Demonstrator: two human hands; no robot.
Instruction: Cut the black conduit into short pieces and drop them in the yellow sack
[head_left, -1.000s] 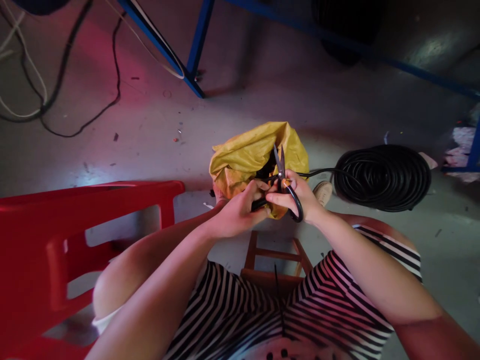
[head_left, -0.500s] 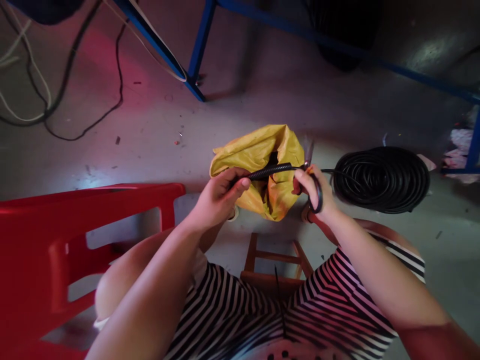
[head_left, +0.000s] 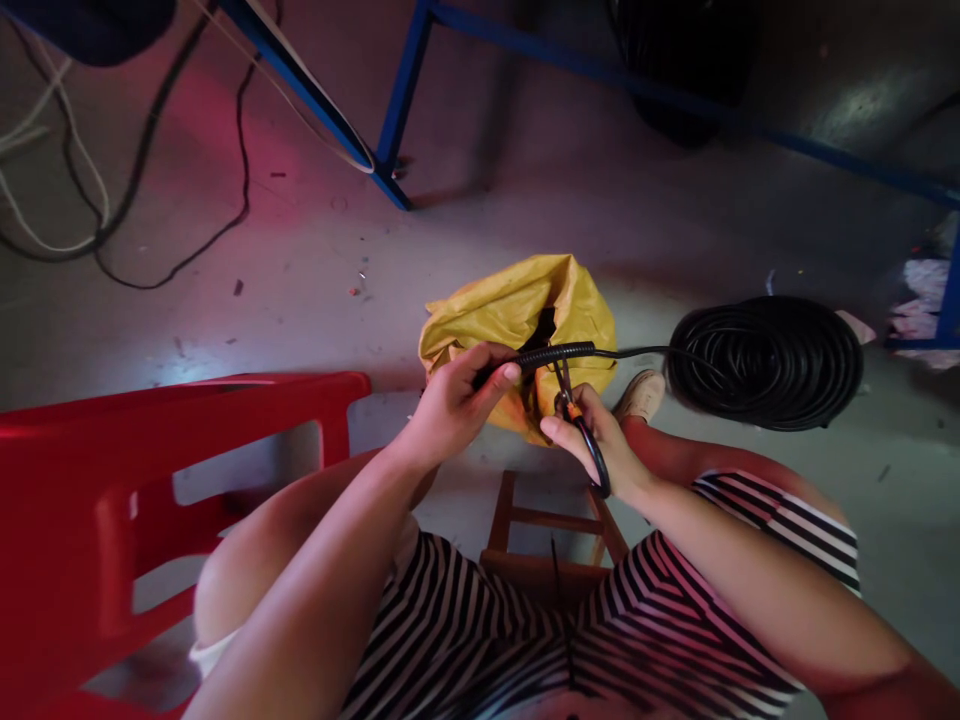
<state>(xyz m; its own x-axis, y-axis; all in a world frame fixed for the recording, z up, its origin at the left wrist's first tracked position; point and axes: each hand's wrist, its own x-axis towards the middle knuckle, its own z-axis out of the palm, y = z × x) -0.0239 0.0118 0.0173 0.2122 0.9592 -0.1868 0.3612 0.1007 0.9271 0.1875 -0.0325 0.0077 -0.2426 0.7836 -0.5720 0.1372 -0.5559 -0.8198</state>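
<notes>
My left hand [head_left: 469, 395] is closed around a black corrugated tube [head_left: 556, 354], thumb on top. From the tube's right end a thin black cable [head_left: 634, 351] runs to a large coil of black tubing [head_left: 765, 362] on the floor. In my right hand [head_left: 600, 445] is a pair of scissors [head_left: 589, 450] with black handles and an orange part near the pivot. The blades point up and reach the underside of the tube; whether they touch it I cannot tell. Below both hands a yellow bag [head_left: 517, 300] lies with its mouth open and dark inside.
A red plastic stool [head_left: 60, 480] stands at the left, close to my left knee. A small wooden stool [head_left: 547, 565] is under me. Blue metal frame legs [head_left: 401, 100] cross the top. Loose cables [head_left: 142, 150] lie at the upper left, and a dark bag-like shape [head_left: 690, 70] at the back.
My right hand has moved left and down with the scissors, which now point up at the tube instead of standing by its right end. The left hand and tube have shifted slightly right.
</notes>
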